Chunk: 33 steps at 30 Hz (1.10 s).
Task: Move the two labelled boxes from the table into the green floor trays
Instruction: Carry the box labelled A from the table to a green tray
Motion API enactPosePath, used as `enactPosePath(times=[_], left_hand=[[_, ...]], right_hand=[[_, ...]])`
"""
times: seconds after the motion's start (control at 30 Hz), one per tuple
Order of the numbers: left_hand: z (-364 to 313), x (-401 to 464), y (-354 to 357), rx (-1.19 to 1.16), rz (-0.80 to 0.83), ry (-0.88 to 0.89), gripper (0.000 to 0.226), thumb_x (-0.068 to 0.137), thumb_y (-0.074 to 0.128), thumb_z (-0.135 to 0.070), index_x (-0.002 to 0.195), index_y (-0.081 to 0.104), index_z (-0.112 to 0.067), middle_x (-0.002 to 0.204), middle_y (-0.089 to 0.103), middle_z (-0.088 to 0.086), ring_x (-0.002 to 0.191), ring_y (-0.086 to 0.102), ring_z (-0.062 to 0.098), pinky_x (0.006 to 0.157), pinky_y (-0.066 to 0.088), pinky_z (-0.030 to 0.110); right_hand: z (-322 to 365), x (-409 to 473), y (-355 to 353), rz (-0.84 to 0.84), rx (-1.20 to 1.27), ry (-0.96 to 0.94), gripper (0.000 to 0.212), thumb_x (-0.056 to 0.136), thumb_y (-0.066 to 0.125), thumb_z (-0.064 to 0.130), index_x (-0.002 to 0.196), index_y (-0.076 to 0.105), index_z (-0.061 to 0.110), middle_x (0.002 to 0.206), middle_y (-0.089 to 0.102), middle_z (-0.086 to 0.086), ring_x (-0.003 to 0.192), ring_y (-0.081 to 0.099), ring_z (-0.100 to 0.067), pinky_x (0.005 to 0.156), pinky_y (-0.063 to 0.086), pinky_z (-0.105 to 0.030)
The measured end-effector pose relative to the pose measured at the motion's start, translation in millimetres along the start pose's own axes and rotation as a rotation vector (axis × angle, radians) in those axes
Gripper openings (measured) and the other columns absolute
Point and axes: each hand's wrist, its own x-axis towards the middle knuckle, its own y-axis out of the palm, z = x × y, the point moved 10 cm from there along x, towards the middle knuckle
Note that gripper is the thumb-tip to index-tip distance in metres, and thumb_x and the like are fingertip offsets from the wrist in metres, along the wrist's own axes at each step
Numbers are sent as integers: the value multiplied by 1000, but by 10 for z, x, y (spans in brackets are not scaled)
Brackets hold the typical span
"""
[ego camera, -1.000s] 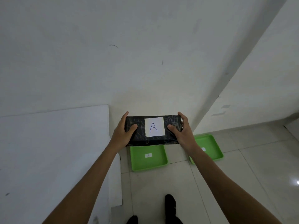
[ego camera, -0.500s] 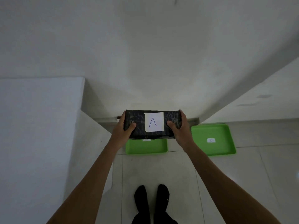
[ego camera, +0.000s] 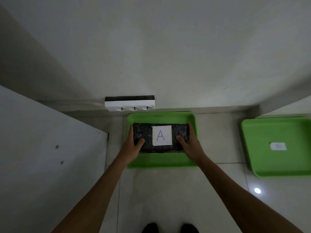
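Box (ego camera: 159,137) marked "A" sits inside the near green tray (ego camera: 161,161), dark wrap with scribbly pattern, white paper label on top. Cannot tell if it rests on the tray bottom or hangs just above it. Left hand (ego camera: 134,145) has a clenched grip on the box's left end, thumb on top, fingers round the side. Right hand (ego camera: 188,145) does the same on the right end. Both forearms bare, reaching down and forward from the bottom of the view.

Tray is on the floor, just in front of the wall. Second green tray (ego camera: 276,170) is on the floor off to the right, apart from the first, with a small white label (ego camera: 278,146) in its middle; the letter reads like "B" but it's blurry. Nothing else in it.

Floor (ego camera: 168,195): pale glossy tiles, thin grout lines, one bright light spot (ego camera: 257,190) reflected near the right tray. Wall (ego camera: 151,47) is plain off-white, a few faint marks. White socket strip (ego camera: 129,103) with three outlets is low on the wall, just behind the near tray's left corner, dark top edge.

Surface (ego camera: 42,157) fills the left side, white, flat, with two small dark dots on it; its edge runs down beside the left forearm. Second box is out of view.

Two dark feet (ego camera: 170,228) at the bottom edge, standing on the tiles between the arms.
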Motion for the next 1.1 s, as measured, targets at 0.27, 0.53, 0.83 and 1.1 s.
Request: enactPosePath(times=[0.27,0.53,0.83,1.1], left_hand=[[645,625,438,92,62,-28,84,101,48,-33,157,-14,-29,168,15,5,146,36,30,116,36,45],[557,492,325,182,87,-42,83,100,52,-28,159,-6,-25,167,18,7,148,32,30,116,34,42],[-1409,-1122,-673,302,25,158,50,99,52,-25,148,44,-21,149,50,9,137,47,23,112,40,38],[-3414,-3326,-2018,360,-158,302,45,97,53,-24,142,50,-21,141,56,5,132,48,23,105,38,29]], right_hand=[[-668,656,333,19,-205,0,79,101,58,17,160,8,2,144,53,-26,124,60,-42,100,54,-57],[-620,486,207,50,-281,69,80,104,54,25,162,4,4,150,48,-28,130,55,-42,98,50,-39],[1234,-987,-615,67,-501,-46,71,102,53,41,161,23,17,162,36,-13,150,32,-33,119,33,-49],[3745,-2770,-1269,44,-733,-323,67,100,50,49,159,32,23,163,36,-4,152,28,-26,123,27,-45]])
